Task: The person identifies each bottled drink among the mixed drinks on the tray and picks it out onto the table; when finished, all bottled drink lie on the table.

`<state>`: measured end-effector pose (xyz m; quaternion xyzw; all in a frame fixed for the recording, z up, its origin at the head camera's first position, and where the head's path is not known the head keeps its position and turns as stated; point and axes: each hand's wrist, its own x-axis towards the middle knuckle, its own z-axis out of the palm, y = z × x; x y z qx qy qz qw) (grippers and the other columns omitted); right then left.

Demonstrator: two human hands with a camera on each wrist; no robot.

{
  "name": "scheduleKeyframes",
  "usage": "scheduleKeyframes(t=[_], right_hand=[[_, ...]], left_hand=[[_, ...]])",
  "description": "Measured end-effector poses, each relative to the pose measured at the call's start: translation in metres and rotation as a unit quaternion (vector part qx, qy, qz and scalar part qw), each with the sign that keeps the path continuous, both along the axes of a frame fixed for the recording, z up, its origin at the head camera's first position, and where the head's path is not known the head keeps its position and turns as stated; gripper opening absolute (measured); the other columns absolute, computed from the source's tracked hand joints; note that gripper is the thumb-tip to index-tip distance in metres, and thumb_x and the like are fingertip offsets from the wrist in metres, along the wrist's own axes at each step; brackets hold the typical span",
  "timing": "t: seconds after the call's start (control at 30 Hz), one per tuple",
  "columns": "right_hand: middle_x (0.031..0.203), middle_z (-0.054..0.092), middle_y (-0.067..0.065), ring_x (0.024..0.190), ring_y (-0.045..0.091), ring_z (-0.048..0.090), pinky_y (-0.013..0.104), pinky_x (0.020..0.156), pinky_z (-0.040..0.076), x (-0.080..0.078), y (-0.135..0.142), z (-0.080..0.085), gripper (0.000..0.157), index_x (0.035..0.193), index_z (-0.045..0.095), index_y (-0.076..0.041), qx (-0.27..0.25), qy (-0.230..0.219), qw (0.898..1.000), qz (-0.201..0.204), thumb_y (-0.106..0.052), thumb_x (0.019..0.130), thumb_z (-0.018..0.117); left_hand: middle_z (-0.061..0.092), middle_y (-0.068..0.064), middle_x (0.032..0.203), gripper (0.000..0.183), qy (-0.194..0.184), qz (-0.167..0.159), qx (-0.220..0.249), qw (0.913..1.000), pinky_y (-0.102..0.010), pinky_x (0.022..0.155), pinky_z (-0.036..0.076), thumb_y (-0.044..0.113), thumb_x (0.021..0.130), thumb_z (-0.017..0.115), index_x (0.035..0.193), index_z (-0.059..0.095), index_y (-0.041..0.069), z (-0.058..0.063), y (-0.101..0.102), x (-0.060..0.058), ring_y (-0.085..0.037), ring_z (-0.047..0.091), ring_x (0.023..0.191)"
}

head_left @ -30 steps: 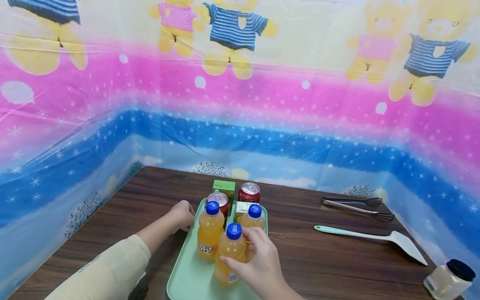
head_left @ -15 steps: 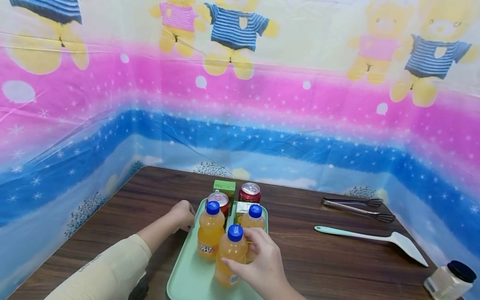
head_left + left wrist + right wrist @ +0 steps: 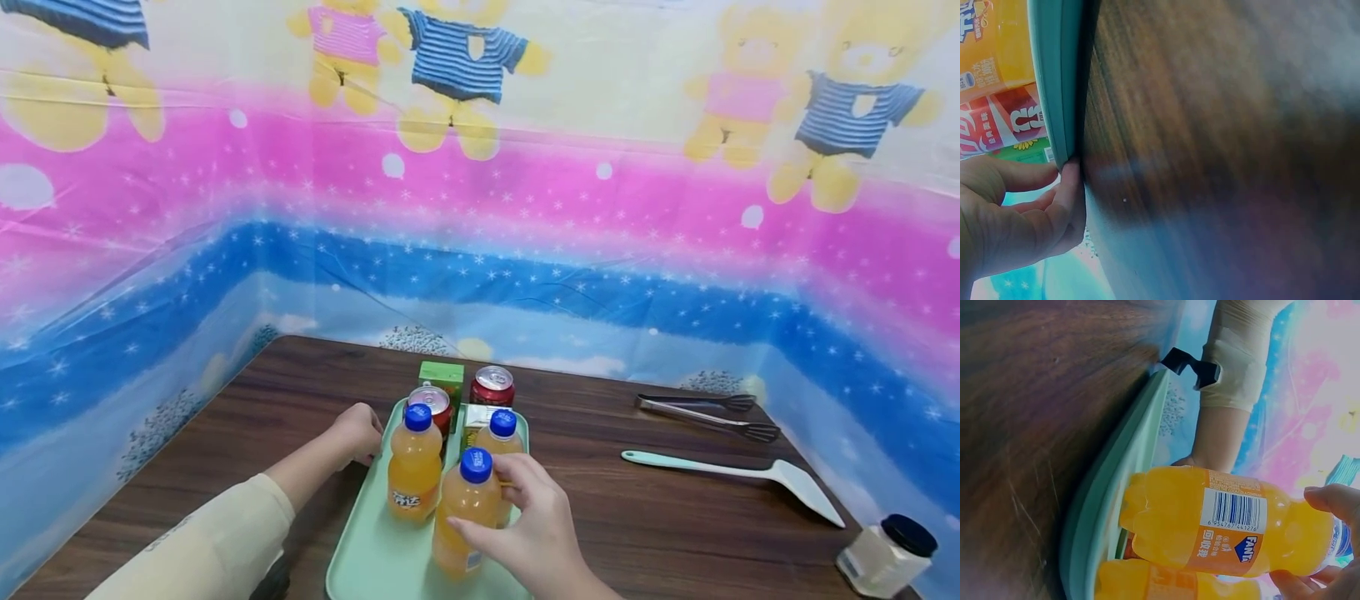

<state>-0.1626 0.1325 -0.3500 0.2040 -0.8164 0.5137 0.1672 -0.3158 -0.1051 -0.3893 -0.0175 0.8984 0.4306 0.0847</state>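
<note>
My right hand (image 3: 536, 521) grips an orange Fanta bottle (image 3: 457, 525) near its neck, thumb on one side and fingers on the other. The bottle is upright over the near part of a pale green tray (image 3: 360, 554); whether its base touches the tray I cannot tell. My left hand (image 3: 1029, 212) pinches the tray's rim (image 3: 1060, 81) between thumb and fingers, at the far left side. Two more orange bottles stand on the tray, one at left (image 3: 414, 475) and one at right (image 3: 498, 442), the latter partly hidden by my right hand.
Behind the bottles are a red can (image 3: 431, 402), a second red can (image 3: 492, 385), a green carton (image 3: 441, 375) and a small white-topped carton (image 3: 480, 414). To the right lie metal tongs (image 3: 705, 417) and a turner (image 3: 735, 471). A black-lidded jar (image 3: 885, 554) stands near the right edge.
The gripped bottle and my right hand have shifted slightly right, away from the left bottle. My left hand stays at the tray's rim. The head view has turned a little.
</note>
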Motion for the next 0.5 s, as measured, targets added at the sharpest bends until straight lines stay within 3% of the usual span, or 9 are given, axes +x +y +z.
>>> scheduleKeyframes(t=[0.5], right_hand=[[0.105, 0.057, -0.005, 0.097, 0.012, 0.059, 0.024, 0.080, 0.053, 0.011, 0.021, 0.015, 0.049, 0.110, 0.062, -0.018, 0.003, -0.023, 1.000, -0.006, -0.034, 0.069, 0.083]], left_hand=[[0.056, -0.016, 0.082, 0.013, 0.007, -0.005, -0.005, 1.0000, -0.033, 0.057, 0.057, -0.013, 0.074, 0.060, 0.087, 0.058, -0.011, 0.001, 0.001, -0.001, -0.023, 0.060, 0.068]])
